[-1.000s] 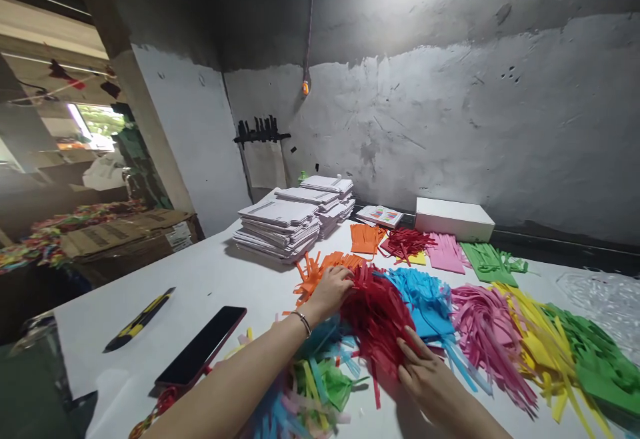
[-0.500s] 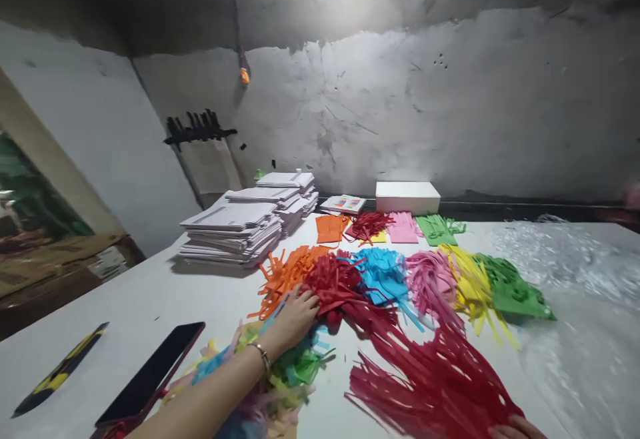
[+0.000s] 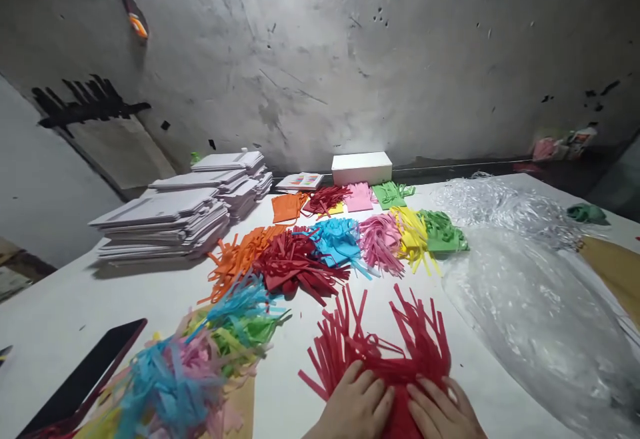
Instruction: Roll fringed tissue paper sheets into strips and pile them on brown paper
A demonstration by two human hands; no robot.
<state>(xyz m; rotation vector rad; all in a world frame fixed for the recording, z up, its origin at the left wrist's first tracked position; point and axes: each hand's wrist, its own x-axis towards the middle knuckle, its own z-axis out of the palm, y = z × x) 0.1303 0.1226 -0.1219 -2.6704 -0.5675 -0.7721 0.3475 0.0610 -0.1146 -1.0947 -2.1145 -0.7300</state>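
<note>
A sheet of red fringed paper (image 3: 385, 359) lies spread at the near edge of the table, its cut strips fanning away from me. My left hand (image 3: 357, 402) rests on its left part, fingers laid over the paper. On its right part lies my right hand (image 3: 440, 409), fingers stretched out flat and pressing down. Both thumbs are mostly hidden. Behind them sits a bundle of red fringed paper (image 3: 290, 259), between orange fringed paper (image 3: 245, 252) and blue fringed paper (image 3: 337, 242). Pink (image 3: 380, 242), yellow (image 3: 413, 235) and green fringed paper (image 3: 443, 232) continue that row.
Mixed coloured paper strips (image 3: 185, 372) lie left of my hands, beside a dark phone (image 3: 85, 379). White stacks (image 3: 165, 222) stand at the back left. A white box (image 3: 363, 169) is against the wall. Clear plastic (image 3: 530, 312) and silvery strips (image 3: 500, 209) cover the right side.
My left hand has left the red bundle and come to the near edge beside my right hand. The long red paper has been drawn away from the row and spread there. The view has turned right.
</note>
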